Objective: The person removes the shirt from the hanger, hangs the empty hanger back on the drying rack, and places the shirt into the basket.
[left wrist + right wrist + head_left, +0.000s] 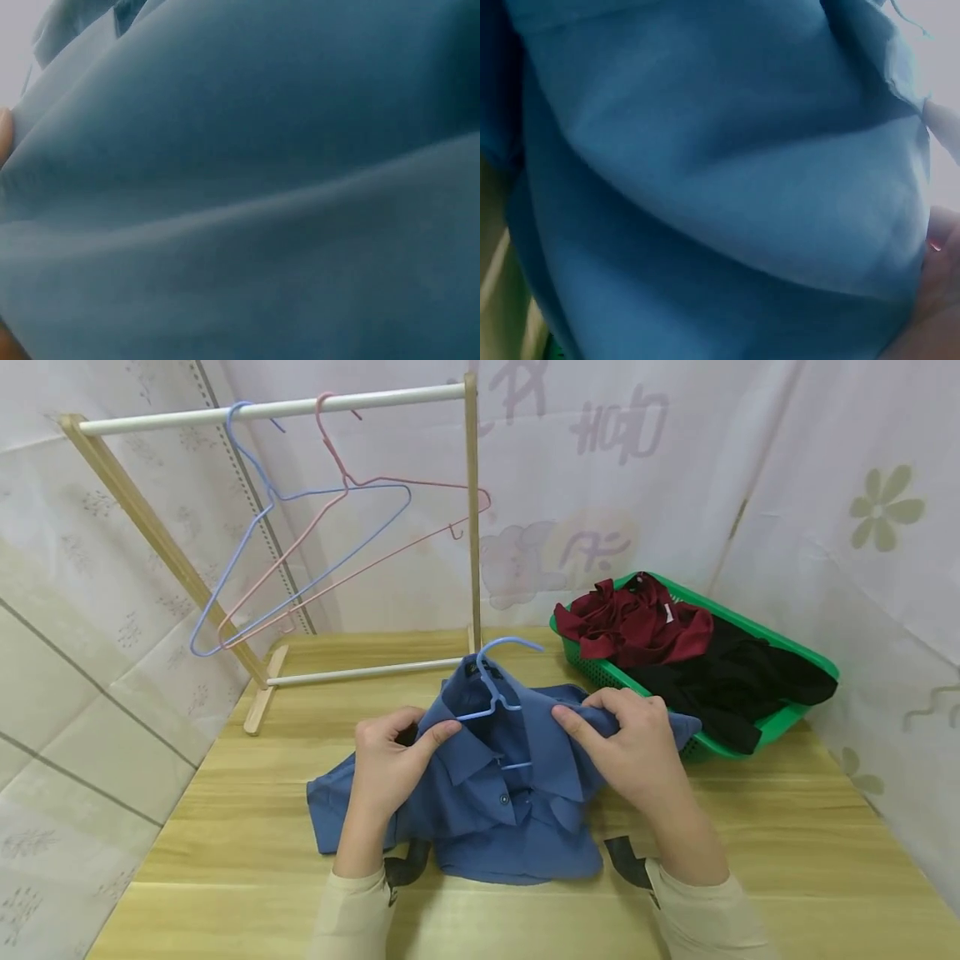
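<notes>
A blue collared shirt [472,810] is held up off the table in the head view, with a light blue hanger [486,681] inside its neck opening. The hanger's hook sticks up above the collar. My left hand [386,760] pinches the shirt at the left shoulder, thumb over the hanger's arm. On the other side my right hand [637,743] grips the cloth at the right shoulder, thumb in front. Blue cloth [247,150] fills the left wrist view. In the right wrist view, folds of the shirt [727,187] hang beside my fingers at the right edge.
A wooden rack [472,510] with a white rail [165,421] stands at the back left. A blue hanger [247,543] and a pink hanger [405,572] hang from it. At the right, a green basket [795,714] holds dark red cloth [637,622] and black cloth [742,677].
</notes>
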The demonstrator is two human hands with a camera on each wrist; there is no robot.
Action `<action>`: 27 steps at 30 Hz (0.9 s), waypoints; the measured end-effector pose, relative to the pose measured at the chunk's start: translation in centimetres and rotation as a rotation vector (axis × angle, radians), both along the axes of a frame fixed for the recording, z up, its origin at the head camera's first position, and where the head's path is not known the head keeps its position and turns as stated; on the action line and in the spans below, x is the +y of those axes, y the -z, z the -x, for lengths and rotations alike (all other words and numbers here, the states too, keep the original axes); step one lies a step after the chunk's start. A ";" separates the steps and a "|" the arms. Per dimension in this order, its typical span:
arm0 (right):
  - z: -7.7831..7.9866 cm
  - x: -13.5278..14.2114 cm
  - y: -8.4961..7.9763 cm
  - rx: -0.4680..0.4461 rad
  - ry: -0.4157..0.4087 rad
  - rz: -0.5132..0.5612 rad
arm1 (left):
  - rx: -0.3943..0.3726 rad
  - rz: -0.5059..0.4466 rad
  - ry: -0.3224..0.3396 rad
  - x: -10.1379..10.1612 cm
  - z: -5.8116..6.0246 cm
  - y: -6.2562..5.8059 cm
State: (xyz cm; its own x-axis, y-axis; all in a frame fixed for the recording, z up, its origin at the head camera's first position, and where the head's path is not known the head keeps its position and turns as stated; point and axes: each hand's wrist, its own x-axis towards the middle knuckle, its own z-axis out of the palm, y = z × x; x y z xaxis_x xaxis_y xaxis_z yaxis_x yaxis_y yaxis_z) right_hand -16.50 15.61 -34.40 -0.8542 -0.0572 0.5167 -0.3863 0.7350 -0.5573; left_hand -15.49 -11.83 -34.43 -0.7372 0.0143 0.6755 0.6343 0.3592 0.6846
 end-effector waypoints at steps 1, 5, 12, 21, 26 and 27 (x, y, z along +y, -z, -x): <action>-0.1 -0.2 0.0 0.009 -0.006 -0.003 | -0.002 0.005 -0.002 0.1 0.0 0.1; -0.2 -0.8 0.2 0.034 -0.025 0.000 | -0.010 0.026 -0.009 0.3 0.5 1.1; -0.5 -0.9 0.5 0.049 -0.011 0.015 | 0.004 0.049 0.007 0.4 2.0 3.0; -0.7 -0.6 0.4 0.145 -0.020 0.107 | 0.087 0.056 0.043 0.1 2.2 2.8; -0.5 -0.1 0.4 0.179 -0.015 0.156 | 0.163 0.031 0.035 -0.7 1.1 0.9; -0.4 0.0 0.4 0.172 -0.008 0.165 | 0.171 0.023 0.030 -0.9 0.8 0.5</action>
